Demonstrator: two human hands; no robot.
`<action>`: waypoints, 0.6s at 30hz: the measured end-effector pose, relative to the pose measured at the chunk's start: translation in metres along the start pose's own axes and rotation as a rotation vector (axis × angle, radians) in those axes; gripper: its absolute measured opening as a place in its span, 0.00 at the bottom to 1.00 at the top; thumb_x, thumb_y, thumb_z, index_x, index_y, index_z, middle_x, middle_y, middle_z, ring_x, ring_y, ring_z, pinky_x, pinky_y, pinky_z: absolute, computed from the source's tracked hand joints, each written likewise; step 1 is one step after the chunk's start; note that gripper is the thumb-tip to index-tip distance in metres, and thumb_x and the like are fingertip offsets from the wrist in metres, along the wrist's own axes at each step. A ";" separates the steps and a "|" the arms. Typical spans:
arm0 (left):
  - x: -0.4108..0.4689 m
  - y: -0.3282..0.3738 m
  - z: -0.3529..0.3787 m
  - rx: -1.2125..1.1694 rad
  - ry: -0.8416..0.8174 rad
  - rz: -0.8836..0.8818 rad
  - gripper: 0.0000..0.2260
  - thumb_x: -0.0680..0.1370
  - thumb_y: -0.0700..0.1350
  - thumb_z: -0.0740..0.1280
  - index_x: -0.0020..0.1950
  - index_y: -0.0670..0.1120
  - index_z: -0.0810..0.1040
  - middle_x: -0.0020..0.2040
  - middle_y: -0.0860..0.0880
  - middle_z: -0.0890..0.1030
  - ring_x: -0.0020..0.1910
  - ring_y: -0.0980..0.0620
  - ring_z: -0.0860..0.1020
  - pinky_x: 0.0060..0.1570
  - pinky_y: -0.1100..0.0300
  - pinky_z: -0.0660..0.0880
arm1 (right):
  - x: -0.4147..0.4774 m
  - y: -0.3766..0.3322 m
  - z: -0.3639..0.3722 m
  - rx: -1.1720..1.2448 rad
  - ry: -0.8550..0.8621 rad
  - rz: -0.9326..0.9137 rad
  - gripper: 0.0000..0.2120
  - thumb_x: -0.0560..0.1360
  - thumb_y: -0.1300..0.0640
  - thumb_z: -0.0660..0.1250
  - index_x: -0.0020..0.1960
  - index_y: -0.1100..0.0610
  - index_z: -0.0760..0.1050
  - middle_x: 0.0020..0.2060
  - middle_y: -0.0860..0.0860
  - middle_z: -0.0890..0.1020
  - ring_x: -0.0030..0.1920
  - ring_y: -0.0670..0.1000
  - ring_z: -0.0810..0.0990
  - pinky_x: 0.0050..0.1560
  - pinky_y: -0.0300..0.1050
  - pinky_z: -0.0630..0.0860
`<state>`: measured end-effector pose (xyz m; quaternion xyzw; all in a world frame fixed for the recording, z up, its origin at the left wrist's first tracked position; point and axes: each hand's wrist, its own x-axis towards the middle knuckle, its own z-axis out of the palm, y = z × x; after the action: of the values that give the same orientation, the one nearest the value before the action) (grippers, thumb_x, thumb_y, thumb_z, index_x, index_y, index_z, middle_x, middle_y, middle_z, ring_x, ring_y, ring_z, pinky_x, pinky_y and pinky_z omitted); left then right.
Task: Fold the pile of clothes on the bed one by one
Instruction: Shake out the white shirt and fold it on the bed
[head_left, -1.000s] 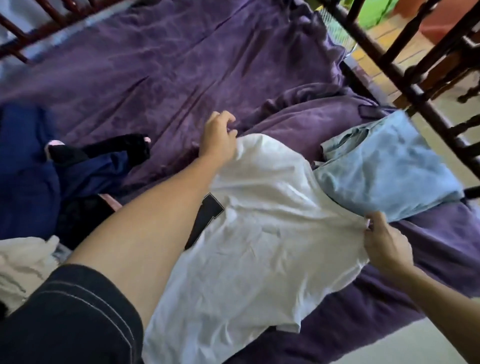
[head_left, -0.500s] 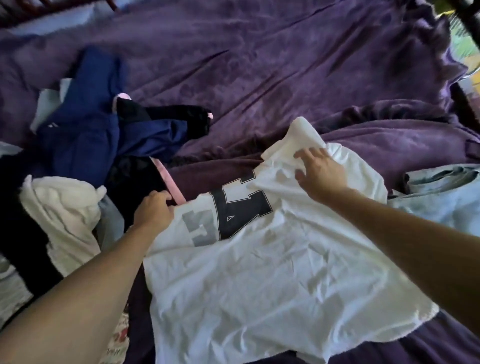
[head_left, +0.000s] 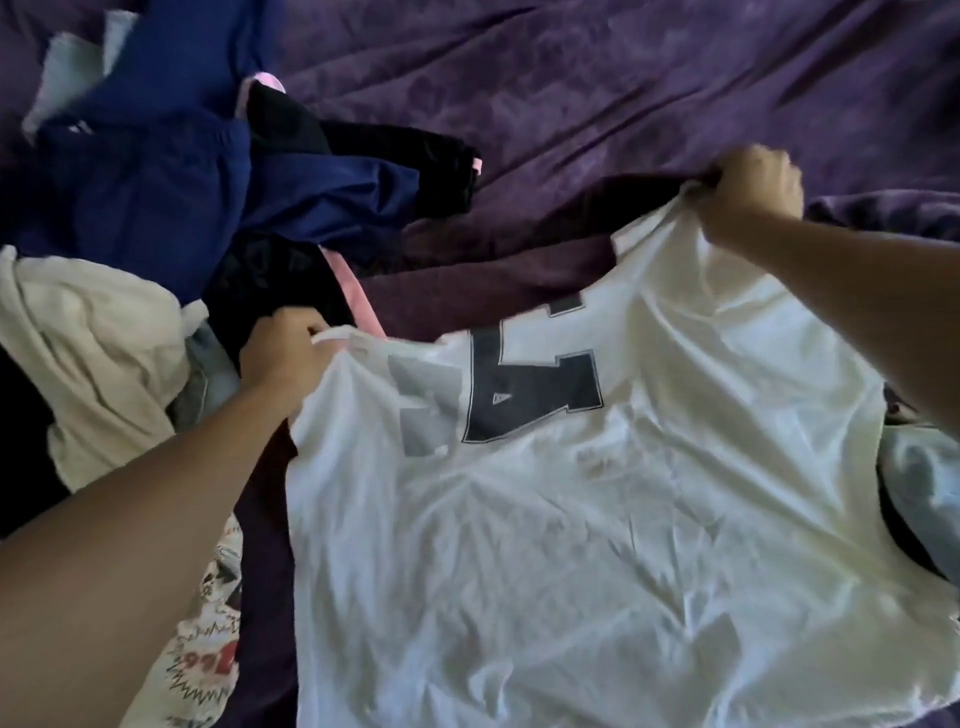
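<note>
A white T-shirt (head_left: 597, 519) with dark block lettering is spread across the purple bed cover (head_left: 571, 104), filling the lower right of the view. My left hand (head_left: 283, 353) grips its left upper edge, fingers curled into the cloth. My right hand (head_left: 748, 192) grips the far upper right corner and pulls it taut. The pile of unfolded clothes lies at the left: a navy garment (head_left: 156, 197), black clothing with pink trim (head_left: 374, 156) and a cream garment (head_left: 98, 353).
A light blue folded garment (head_left: 924, 483) peeks out at the right edge, partly under the white shirt. A printed cloth with red and black marks (head_left: 208, 639) lies under my left forearm. Wrinkled purple cover fills the top of the view.
My right hand moved from the shirt's middle top to the far right corner and now grips it. My left hand shifted right along the left edge. The shirt is pulled wider and flatter.
</note>
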<state>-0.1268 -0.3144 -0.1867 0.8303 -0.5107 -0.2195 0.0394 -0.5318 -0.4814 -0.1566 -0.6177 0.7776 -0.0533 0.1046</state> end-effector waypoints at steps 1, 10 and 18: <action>0.010 0.002 -0.006 -0.009 0.060 -0.004 0.02 0.73 0.44 0.70 0.41 0.48 0.81 0.42 0.45 0.83 0.44 0.41 0.79 0.40 0.53 0.74 | 0.006 0.000 -0.004 0.021 0.030 0.024 0.15 0.73 0.53 0.64 0.55 0.59 0.80 0.53 0.65 0.79 0.54 0.68 0.77 0.53 0.56 0.74; 0.015 0.005 -0.011 0.055 0.290 -0.024 0.07 0.78 0.43 0.66 0.54 0.42 0.76 0.52 0.37 0.79 0.54 0.35 0.74 0.50 0.45 0.71 | 0.003 0.010 -0.012 0.228 0.208 0.220 0.18 0.73 0.56 0.58 0.59 0.53 0.78 0.59 0.57 0.76 0.57 0.64 0.76 0.58 0.52 0.71; -0.104 -0.002 0.012 0.037 0.267 0.162 0.10 0.75 0.41 0.69 0.55 0.41 0.77 0.52 0.39 0.75 0.52 0.37 0.73 0.50 0.43 0.72 | -0.100 0.021 -0.001 0.123 -0.021 -0.118 0.18 0.75 0.55 0.66 0.65 0.52 0.72 0.63 0.56 0.72 0.65 0.59 0.69 0.53 0.56 0.72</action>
<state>-0.1705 -0.2213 -0.1644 0.8088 -0.5703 -0.0937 0.1092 -0.5309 -0.3790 -0.1501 -0.6553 0.7340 -0.1007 0.1473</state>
